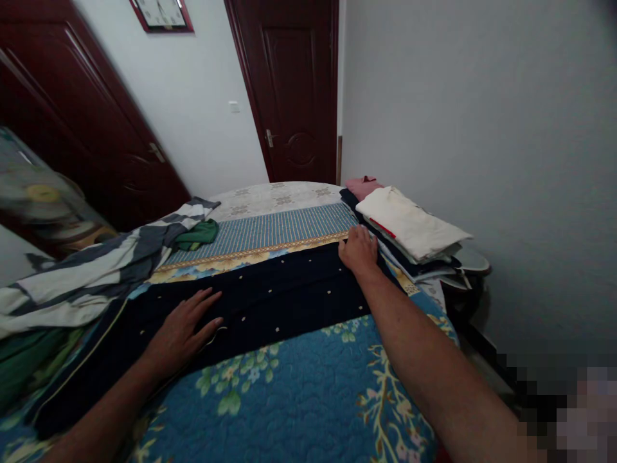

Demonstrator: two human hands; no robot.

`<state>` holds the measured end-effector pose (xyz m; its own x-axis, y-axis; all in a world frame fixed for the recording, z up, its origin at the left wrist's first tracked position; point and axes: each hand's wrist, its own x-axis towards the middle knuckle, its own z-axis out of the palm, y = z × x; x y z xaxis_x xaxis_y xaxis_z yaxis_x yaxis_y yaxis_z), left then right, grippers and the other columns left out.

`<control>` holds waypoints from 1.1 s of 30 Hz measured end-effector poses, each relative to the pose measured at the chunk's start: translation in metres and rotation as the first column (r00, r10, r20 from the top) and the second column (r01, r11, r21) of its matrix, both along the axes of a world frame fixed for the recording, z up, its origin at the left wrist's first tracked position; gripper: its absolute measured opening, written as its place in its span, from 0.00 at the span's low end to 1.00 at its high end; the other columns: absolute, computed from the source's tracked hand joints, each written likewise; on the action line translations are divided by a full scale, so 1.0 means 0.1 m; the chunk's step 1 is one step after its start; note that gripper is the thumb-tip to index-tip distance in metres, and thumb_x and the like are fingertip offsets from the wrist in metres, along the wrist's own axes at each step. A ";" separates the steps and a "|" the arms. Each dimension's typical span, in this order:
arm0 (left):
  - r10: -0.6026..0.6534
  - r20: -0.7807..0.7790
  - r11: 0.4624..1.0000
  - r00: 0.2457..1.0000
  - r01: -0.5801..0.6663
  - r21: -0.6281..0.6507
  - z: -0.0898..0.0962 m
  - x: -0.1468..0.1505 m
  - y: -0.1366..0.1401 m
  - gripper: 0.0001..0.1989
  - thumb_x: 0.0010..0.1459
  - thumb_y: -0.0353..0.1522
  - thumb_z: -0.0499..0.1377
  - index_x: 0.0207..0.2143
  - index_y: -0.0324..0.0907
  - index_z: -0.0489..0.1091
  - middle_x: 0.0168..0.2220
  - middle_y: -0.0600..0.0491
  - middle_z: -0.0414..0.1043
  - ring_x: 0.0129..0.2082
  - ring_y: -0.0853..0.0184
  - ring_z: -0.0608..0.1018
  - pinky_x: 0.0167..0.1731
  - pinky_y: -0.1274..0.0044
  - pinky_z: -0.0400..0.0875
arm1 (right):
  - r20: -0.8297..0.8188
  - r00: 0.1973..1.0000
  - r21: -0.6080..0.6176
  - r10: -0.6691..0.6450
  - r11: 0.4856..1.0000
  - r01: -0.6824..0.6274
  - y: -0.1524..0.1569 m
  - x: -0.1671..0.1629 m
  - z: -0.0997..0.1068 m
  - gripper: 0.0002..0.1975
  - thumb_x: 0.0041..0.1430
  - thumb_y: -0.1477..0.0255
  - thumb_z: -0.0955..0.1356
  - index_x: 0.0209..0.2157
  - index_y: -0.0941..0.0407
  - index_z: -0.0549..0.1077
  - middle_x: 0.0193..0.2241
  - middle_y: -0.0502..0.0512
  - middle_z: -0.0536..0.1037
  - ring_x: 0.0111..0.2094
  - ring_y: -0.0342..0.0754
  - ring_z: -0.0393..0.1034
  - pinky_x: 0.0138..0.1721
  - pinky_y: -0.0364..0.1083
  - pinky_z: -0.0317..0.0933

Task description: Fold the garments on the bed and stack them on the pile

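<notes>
A dark navy garment (pixel 299 289) with small pale flowers lies spread lengthwise across the bed. Light piping runs along its left part; which kind of garment it is I cannot tell. My left hand (pixel 186 325) rests palm down on its middle-left part, fingers stretched and thumb apart. At the garment's far right corner lies my right hand (pixel 359 249), its fingers a little bent and slightly apart, pressing on the cloth by the edge. Under the garment is a blue quilted cover (pixel 308 399) with a flower print.
Folded clothes, a white one (pixel 409 222) on top and a pink one (pixel 364 186) behind, are stacked at the right near the wall. A grey-and-white striped cloth (pixel 120 257) and green cloth (pixel 198 235) lie at the left. A fan (pixel 41 193) stands beyond.
</notes>
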<state>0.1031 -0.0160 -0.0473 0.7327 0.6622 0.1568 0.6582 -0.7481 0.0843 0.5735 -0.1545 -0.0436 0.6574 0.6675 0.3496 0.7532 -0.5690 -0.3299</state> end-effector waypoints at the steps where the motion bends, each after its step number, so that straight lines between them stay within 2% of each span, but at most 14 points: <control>1: 0.004 -0.002 1.000 1.000 -0.004 -0.007 0.03 0.01 -0.02 0.36 0.70 0.54 0.49 0.73 0.47 0.64 0.75 0.45 0.60 0.74 0.51 0.63 0.72 0.56 0.57 | 0.009 0.999 -0.006 0.050 0.999 -0.050 0.00 -0.05 0.01 0.32 0.70 0.65 0.61 0.70 0.66 0.64 0.74 0.72 0.59 0.75 0.64 0.46 0.73 0.67 0.40; 3: 0.016 -0.004 0.999 1.000 -0.016 -0.030 0.09 0.04 -0.10 0.36 0.71 0.53 0.49 0.73 0.46 0.64 0.75 0.43 0.59 0.75 0.50 0.62 0.73 0.54 0.56 | -0.027 0.988 -0.062 0.150 0.986 -0.152 0.01 -0.15 0.00 0.31 0.71 0.62 0.60 0.68 0.65 0.66 0.73 0.71 0.61 0.75 0.64 0.47 0.73 0.68 0.39; 5: 0.025 -0.007 0.998 1.000 -0.025 -0.064 0.15 0.08 -0.21 0.36 0.71 0.52 0.50 0.72 0.44 0.64 0.75 0.42 0.58 0.75 0.50 0.61 0.73 0.54 0.54 | -0.091 0.977 -0.136 0.195 0.969 -0.206 -0.01 -0.21 -0.06 0.33 0.71 0.59 0.60 0.68 0.64 0.67 0.73 0.72 0.62 0.74 0.65 0.49 0.72 0.70 0.41; 8: 0.046 0.022 0.992 0.999 -0.043 -0.117 0.21 0.13 -0.32 0.35 0.71 0.51 0.52 0.72 0.44 0.64 0.76 0.41 0.58 0.76 0.51 0.60 0.74 0.53 0.51 | -0.089 0.986 -0.180 0.144 0.971 -0.159 -0.04 -0.14 -0.18 0.36 0.71 0.56 0.59 0.69 0.66 0.66 0.71 0.75 0.63 0.73 0.68 0.52 0.71 0.73 0.42; 11: 0.067 0.130 0.976 0.989 -0.038 -0.215 0.25 0.10 -0.31 0.36 0.68 0.53 0.56 0.71 0.44 0.67 0.75 0.41 0.59 0.75 0.50 0.60 0.74 0.52 0.48 | -0.033 0.997 -0.160 0.076 0.984 -0.080 -0.06 0.04 -0.28 0.36 0.71 0.54 0.58 0.67 0.66 0.69 0.67 0.79 0.67 0.71 0.70 0.57 0.69 0.75 0.45; 14: 0.115 0.301 0.908 0.947 0.023 -0.419 0.34 -0.02 -0.19 0.32 0.67 0.51 0.56 0.65 0.43 0.73 0.70 0.43 0.68 0.72 0.53 0.68 0.73 0.57 0.55 | -0.013 1.000 -0.133 0.007 0.991 -0.008 -0.09 0.20 -0.35 0.37 0.69 0.54 0.59 0.65 0.69 0.70 0.64 0.83 0.70 0.67 0.74 0.61 0.65 0.76 0.50; 16: 0.165 0.388 0.855 0.907 0.065 -0.515 0.41 -0.14 -0.10 0.30 0.67 0.47 0.56 0.64 0.41 0.74 0.64 0.44 0.76 0.67 0.55 0.74 0.70 0.59 0.61 | 0.009 1.000 -0.126 0.009 0.992 -0.008 -0.12 0.25 -0.36 0.37 0.68 0.54 0.59 0.64 0.71 0.71 0.61 0.85 0.72 0.65 0.76 0.64 0.63 0.74 0.54; 18: 0.204 0.421 0.840 0.884 0.063 -0.539 0.44 -0.29 -0.03 0.28 0.65 0.42 0.57 0.62 0.39 0.75 0.58 0.44 0.81 0.61 0.56 0.79 0.68 0.59 0.66 | 0.043 0.999 -0.134 0.029 0.991 -0.023 -0.15 0.27 -0.36 0.36 0.68 0.55 0.59 0.61 0.71 0.73 0.57 0.86 0.74 0.63 0.76 0.66 0.61 0.73 0.57; 20: 0.218 0.419 0.853 0.882 0.037 -0.521 0.44 -0.46 -0.04 0.25 0.63 0.37 0.56 0.58 0.38 0.78 0.54 0.45 0.84 0.58 0.57 0.81 0.66 0.60 0.69 | 0.076 0.996 -0.149 0.039 0.988 -0.027 -0.17 0.27 -0.33 0.34 0.68 0.57 0.59 0.59 0.69 0.75 0.55 0.84 0.76 0.60 0.76 0.69 0.59 0.71 0.59; 23: 0.205 0.366 0.883 0.908 -0.010 -0.470 0.43 -0.74 -0.17 0.26 0.58 0.30 0.52 0.56 0.42 0.80 0.57 0.50 0.82 0.59 0.60 0.80 0.67 0.63 0.68 | 0.144 0.986 -0.130 0.082 0.989 -0.063 -0.18 0.23 -0.27 0.30 0.68 0.59 0.59 0.58 0.65 0.75 0.54 0.80 0.77 0.58 0.73 0.72 0.57 0.68 0.63; 26: 0.133 0.275 0.901 0.952 0.000 -0.433 0.46 -0.97 -0.39 0.33 0.53 0.25 0.52 0.59 0.47 0.78 0.63 0.53 0.77 0.65 0.61 0.76 0.70 0.64 0.64 | 0.236 0.953 -0.056 0.187 0.982 -0.179 -0.16 0.06 -0.18 0.28 0.68 0.63 0.61 0.61 0.63 0.73 0.57 0.77 0.77 0.60 0.69 0.70 0.59 0.66 0.64; 28: 0.028 0.222 0.904 0.975 0.070 -0.421 0.49 -1.07 -0.51 0.36 0.51 0.24 0.53 0.61 0.49 0.77 0.67 0.54 0.73 0.70 0.60 0.71 0.72 0.63 0.62 | 0.275 0.913 -0.015 0.302 0.951 -0.310 -0.13 -0.18 -0.11 0.28 0.68 0.64 0.61 0.63 0.64 0.71 0.60 0.76 0.75 0.63 0.66 0.69 0.63 0.64 0.62; 30: -0.068 0.193 0.908 0.979 0.141 -0.394 0.49 -1.14 -0.58 0.36 0.52 0.23 0.55 0.63 0.51 0.76 0.69 0.53 0.71 0.73 0.59 0.66 0.73 0.61 0.60 | 0.284 0.851 0.006 0.442 0.887 -0.462 -0.11 -0.54 -0.06 0.28 0.69 0.65 0.60 0.63 0.65 0.71 0.62 0.75 0.74 0.65 0.63 0.67 0.67 0.61 0.60; 33: -0.139 0.201 0.917 0.970 0.202 -0.344 0.42 -1.19 -0.58 0.32 0.56 0.24 0.55 0.62 0.50 0.76 0.68 0.51 0.72 0.74 0.59 0.65 0.74 0.60 0.57 | 0.242 0.749 0.011 0.617 0.770 -0.638 -0.12 -1.18 -0.02 0.28 0.71 0.64 0.60 0.66 0.61 0.71 0.65 0.69 0.73 0.68 0.59 0.64 0.70 0.60 0.57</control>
